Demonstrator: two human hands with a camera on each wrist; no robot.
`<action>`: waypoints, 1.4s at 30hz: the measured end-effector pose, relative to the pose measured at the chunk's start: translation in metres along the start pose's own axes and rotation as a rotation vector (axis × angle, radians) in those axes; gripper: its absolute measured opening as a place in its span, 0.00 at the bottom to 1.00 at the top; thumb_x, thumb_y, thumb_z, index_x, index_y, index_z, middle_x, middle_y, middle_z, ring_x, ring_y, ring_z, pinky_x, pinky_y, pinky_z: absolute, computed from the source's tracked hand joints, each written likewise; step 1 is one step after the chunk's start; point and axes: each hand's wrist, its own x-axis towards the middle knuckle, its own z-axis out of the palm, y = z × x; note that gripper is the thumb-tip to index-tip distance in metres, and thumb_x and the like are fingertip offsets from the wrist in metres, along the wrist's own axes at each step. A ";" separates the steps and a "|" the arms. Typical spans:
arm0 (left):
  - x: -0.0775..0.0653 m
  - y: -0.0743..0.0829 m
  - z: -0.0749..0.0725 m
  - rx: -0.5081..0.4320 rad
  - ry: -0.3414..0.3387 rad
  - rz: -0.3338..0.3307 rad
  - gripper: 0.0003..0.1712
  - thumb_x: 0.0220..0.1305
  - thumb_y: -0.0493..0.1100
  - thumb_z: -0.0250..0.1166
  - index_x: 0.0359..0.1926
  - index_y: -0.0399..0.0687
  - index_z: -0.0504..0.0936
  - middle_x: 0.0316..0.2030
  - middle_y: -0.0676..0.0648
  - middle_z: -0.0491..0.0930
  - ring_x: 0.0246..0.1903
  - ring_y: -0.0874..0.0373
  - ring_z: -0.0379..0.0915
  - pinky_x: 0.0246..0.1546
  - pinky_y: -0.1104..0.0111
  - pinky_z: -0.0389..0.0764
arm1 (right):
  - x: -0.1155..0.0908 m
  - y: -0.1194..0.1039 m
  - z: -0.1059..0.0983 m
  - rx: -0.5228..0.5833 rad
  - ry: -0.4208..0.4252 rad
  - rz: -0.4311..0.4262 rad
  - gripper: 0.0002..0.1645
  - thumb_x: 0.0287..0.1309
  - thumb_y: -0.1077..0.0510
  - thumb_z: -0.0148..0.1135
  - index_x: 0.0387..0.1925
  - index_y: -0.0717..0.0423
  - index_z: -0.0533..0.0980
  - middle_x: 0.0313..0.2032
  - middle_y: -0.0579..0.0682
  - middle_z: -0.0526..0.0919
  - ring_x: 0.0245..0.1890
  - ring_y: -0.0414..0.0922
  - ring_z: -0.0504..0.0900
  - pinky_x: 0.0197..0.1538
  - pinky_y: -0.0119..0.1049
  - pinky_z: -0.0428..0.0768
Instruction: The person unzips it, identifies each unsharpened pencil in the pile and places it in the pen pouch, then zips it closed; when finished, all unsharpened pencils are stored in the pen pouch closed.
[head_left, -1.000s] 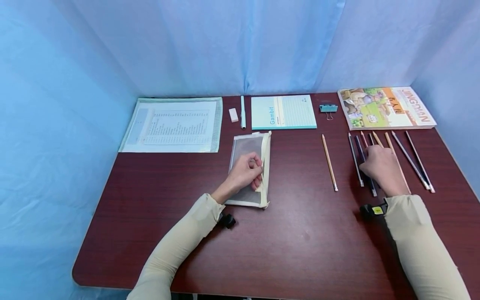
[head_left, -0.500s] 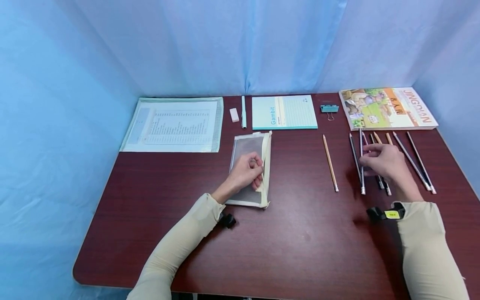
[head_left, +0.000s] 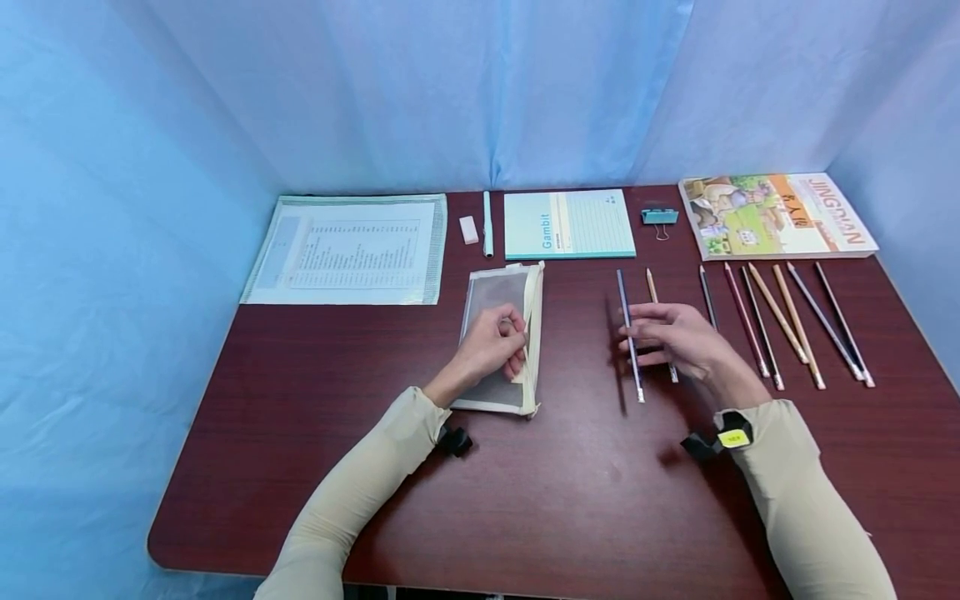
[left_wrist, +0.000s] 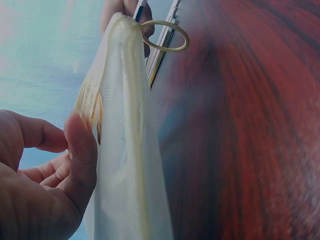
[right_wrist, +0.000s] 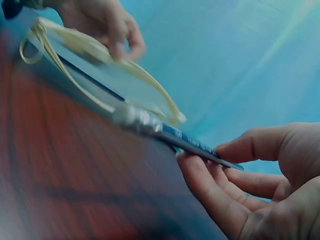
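My left hand (head_left: 487, 343) pinches the cream zip edge of a see-through mesh pencil pouch (head_left: 495, 292) lying mid-table. Seen from the right wrist, the pouch's mouth (right_wrist: 80, 92) gapes, with a dark strip inside it. In the left wrist view, thumb and finger grip the pouch (left_wrist: 131, 130) at its zip side. To the right, my right hand (head_left: 678, 337) holds a blue pencil (head_left: 637, 379) above the table, its white eraser end towards me. Beneath that hand lies a natural-wood pencil (head_left: 651, 286), partly hidden.
Several pencils (head_left: 787, 318) lie in a row at the right, below a picture-covered book (head_left: 776, 217). Along the back are a binder clip (head_left: 660, 218), a notebook (head_left: 568, 225), a pen (head_left: 487, 223), an eraser (head_left: 468, 230) and a document sleeve (head_left: 345, 250).
My right hand has picked the blue pencil out of the row and carried it left towards the pouch. The left hand stays in place on the pouch.
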 end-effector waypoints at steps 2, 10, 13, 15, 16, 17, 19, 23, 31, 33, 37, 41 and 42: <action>0.000 0.000 0.000 -0.002 -0.001 0.004 0.04 0.65 0.28 0.54 0.34 0.36 0.70 0.14 0.51 0.74 0.09 0.64 0.71 0.09 0.71 0.78 | 0.006 0.000 0.012 -0.030 -0.027 0.007 0.32 0.72 0.66 0.49 0.70 0.76 0.52 0.37 0.41 0.89 0.37 0.38 0.89 0.38 0.36 0.91; -0.001 0.000 0.000 -0.015 0.001 0.005 0.04 0.65 0.27 0.54 0.33 0.36 0.69 0.14 0.51 0.74 0.09 0.63 0.71 0.09 0.70 0.78 | 0.035 0.006 0.052 -0.080 -0.117 0.046 0.36 0.70 0.67 0.51 0.72 0.78 0.50 0.37 0.42 0.88 0.36 0.38 0.88 0.38 0.36 0.91; -0.001 0.000 0.000 -0.017 0.003 -0.003 0.04 0.65 0.27 0.54 0.33 0.36 0.69 0.14 0.51 0.74 0.09 0.63 0.72 0.09 0.70 0.79 | 0.047 0.007 0.064 -0.080 -0.130 0.048 0.35 0.69 0.67 0.53 0.71 0.77 0.53 0.37 0.43 0.88 0.35 0.39 0.89 0.37 0.36 0.91; -0.001 0.001 0.000 -0.018 0.003 -0.009 0.04 0.65 0.27 0.54 0.33 0.37 0.69 0.14 0.51 0.74 0.09 0.63 0.72 0.09 0.70 0.78 | 0.053 0.008 0.071 -0.073 -0.115 0.053 0.34 0.68 0.68 0.54 0.70 0.77 0.56 0.35 0.43 0.88 0.35 0.39 0.89 0.36 0.36 0.91; -0.001 0.001 0.000 -0.017 0.003 -0.012 0.04 0.65 0.27 0.54 0.33 0.37 0.69 0.14 0.51 0.74 0.09 0.63 0.72 0.09 0.70 0.78 | 0.056 0.007 0.075 -0.071 -0.098 0.057 0.33 0.68 0.68 0.54 0.70 0.76 0.57 0.35 0.43 0.89 0.34 0.40 0.89 0.35 0.35 0.91; -0.001 0.001 0.001 -0.017 0.004 -0.014 0.04 0.65 0.27 0.54 0.33 0.37 0.69 0.14 0.50 0.74 0.09 0.63 0.72 0.09 0.71 0.78 | 0.059 0.007 0.078 -0.065 -0.077 0.062 0.32 0.67 0.68 0.54 0.69 0.75 0.58 0.34 0.42 0.88 0.34 0.39 0.89 0.35 0.35 0.91; -0.001 0.001 0.001 -0.014 0.001 -0.017 0.04 0.65 0.27 0.54 0.33 0.37 0.70 0.14 0.50 0.74 0.09 0.63 0.71 0.08 0.71 0.78 | 0.063 0.007 0.085 -0.047 -0.032 0.066 0.33 0.66 0.69 0.55 0.69 0.74 0.59 0.32 0.41 0.88 0.33 0.38 0.88 0.34 0.34 0.91; 0.000 0.002 0.002 -0.004 -0.012 -0.018 0.04 0.66 0.28 0.56 0.34 0.37 0.70 0.15 0.49 0.75 0.09 0.63 0.71 0.09 0.71 0.78 | 0.069 0.006 0.097 -0.005 0.072 0.067 0.32 0.65 0.70 0.56 0.68 0.72 0.60 0.28 0.39 0.86 0.31 0.35 0.86 0.32 0.33 0.90; 0.001 0.000 0.003 -0.007 -0.022 -0.026 0.05 0.66 0.28 0.54 0.33 0.38 0.69 0.13 0.50 0.74 0.08 0.63 0.70 0.08 0.72 0.75 | 0.068 0.007 0.115 0.000 0.174 0.029 0.32 0.64 0.72 0.54 0.68 0.73 0.60 0.27 0.41 0.82 0.27 0.35 0.84 0.29 0.31 0.89; 0.001 0.000 0.002 -0.007 -0.023 -0.025 0.05 0.66 0.28 0.54 0.33 0.38 0.69 0.13 0.50 0.74 0.08 0.63 0.70 0.08 0.72 0.76 | 0.068 0.008 0.117 -0.007 0.175 0.020 0.31 0.65 0.72 0.54 0.68 0.74 0.60 0.28 0.42 0.81 0.27 0.35 0.84 0.30 0.30 0.89; 0.001 0.000 0.002 -0.013 -0.021 -0.023 0.05 0.67 0.28 0.53 0.33 0.39 0.69 0.13 0.49 0.74 0.08 0.63 0.70 0.08 0.72 0.76 | 0.066 0.009 0.119 -0.011 0.167 0.013 0.29 0.66 0.71 0.52 0.67 0.76 0.62 0.32 0.44 0.82 0.28 0.35 0.85 0.33 0.30 0.90; 0.001 0.000 0.003 -0.013 -0.016 -0.020 0.05 0.67 0.28 0.54 0.33 0.39 0.69 0.13 0.49 0.75 0.08 0.63 0.70 0.08 0.72 0.76 | 0.063 0.009 0.120 -0.008 0.158 0.008 0.27 0.68 0.69 0.52 0.65 0.76 0.64 0.35 0.47 0.83 0.31 0.36 0.86 0.37 0.33 0.91; 0.001 0.000 0.003 -0.011 -0.014 -0.020 0.05 0.67 0.29 0.54 0.33 0.39 0.69 0.13 0.49 0.74 0.08 0.63 0.70 0.08 0.72 0.76 | 0.062 0.009 0.119 -0.012 0.157 0.005 0.26 0.68 0.68 0.52 0.65 0.76 0.65 0.35 0.46 0.83 0.32 0.36 0.86 0.37 0.33 0.91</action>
